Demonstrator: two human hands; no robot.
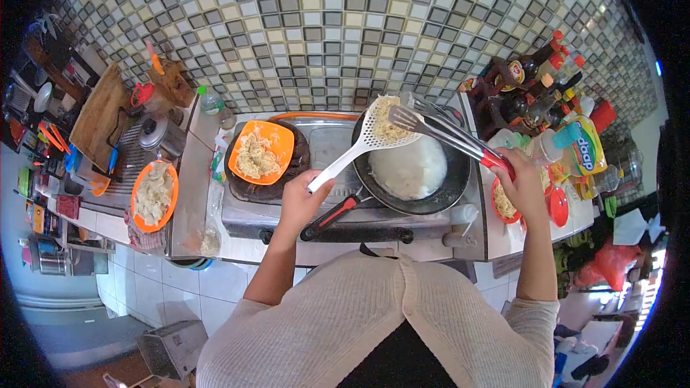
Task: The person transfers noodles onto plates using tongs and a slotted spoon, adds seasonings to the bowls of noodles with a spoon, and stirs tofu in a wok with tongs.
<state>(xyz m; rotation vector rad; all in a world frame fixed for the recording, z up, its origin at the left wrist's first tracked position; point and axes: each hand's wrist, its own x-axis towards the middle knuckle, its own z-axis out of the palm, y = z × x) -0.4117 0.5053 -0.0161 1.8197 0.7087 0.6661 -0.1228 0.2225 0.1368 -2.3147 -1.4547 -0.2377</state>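
My left hand (305, 197) is closed around the handle of a white slotted skimmer (343, 164), whose head is above the pan. Pale noodles (388, 129) lie in the skimmer. In my right hand (520, 181) are metal tongs (460, 138) with red and black grips, their tips at the noodles. Below both tools, a black frying pan (461, 176) on the stove holds whitish, foamy liquid (408, 169). An orange square plate (287, 138) of noodles sits left of the pan. Close to my right forearm is a red bowl (496, 197) of noodles.
The stove (316, 214) runs along a tiled wall. An orange oval plate (171, 205) with pale food and a lidded pot (162, 136) stand at left. Bottles (528, 66), a yellow packet (589, 146) and a red dish (558, 207) crowd the right counter.
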